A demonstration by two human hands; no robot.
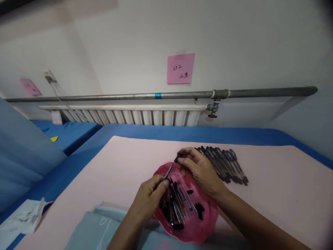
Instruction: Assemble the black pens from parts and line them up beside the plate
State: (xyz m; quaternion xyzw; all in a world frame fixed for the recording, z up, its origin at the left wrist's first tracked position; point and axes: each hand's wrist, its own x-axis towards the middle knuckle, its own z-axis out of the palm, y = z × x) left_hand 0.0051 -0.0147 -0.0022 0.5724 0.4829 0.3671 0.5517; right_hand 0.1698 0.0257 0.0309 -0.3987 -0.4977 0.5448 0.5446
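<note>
My left hand [149, 196] pinches a slim pen [169, 171], its tip angled up and to the right. Between the fingertips of my right hand [201, 172] is a small black pen cap [177, 158], just off the pen's upper end; whether they touch is hard to tell. Both hands are over a pink scalloped bowl [208, 231]. Inside it lie dark pen barrels [174, 205], thin clear refills [186, 191] and loose black caps [199, 210]. Beyond my right hand, several capped pens [226, 163] lie side by side in a slanted row.
A pink sheet [125, 156] covers the blue-edged table [156, 131]. Light blue-green cloth [91, 225] is bunched at the near edge, partly under the bowl. Printed paper [23, 220] lies at left beside a blue curtain [20, 156]. A radiator [145, 117] and pipe [125, 98] run behind.
</note>
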